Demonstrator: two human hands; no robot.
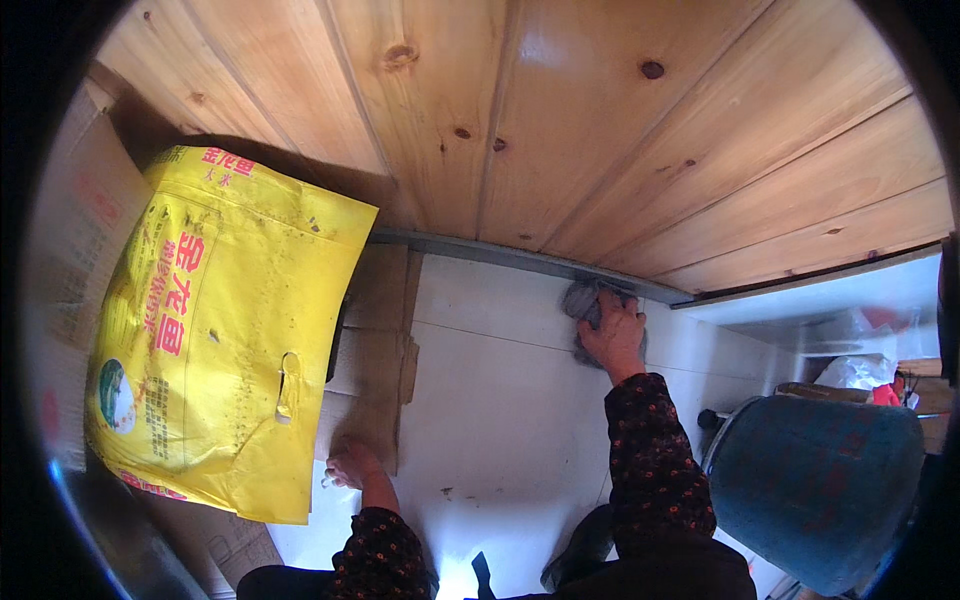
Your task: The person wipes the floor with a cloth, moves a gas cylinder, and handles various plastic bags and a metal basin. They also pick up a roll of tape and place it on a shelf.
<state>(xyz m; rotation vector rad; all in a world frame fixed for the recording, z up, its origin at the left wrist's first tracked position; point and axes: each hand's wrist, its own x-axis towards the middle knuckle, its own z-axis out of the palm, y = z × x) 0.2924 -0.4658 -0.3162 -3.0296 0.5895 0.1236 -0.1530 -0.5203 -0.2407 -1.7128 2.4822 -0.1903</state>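
A crumpled grey cloth (587, 301) lies under my right hand (616, 335), whose fingers grip it against the white tiled floor (495, 375) close to the base of the wood-panelled wall. My left hand (352, 463) is low at the left, closed at the near end of a flattened cardboard piece (367, 360); a small whitish thing shows at its fingers, too unclear to name. Beside that hand stands a large yellow plastic rice bag (240, 315) with a cut-out handle, partly covering the cardboard.
Knotty pine boards (570, 135) rise ahead above a grey baseboard (480, 249). A blue-green padded seat (814, 480) stands at the right, with a clear plastic bag (855, 371) behind it. A cardboard box (90, 225) borders the left side. Small dark specks (448, 492) lie on the floor.
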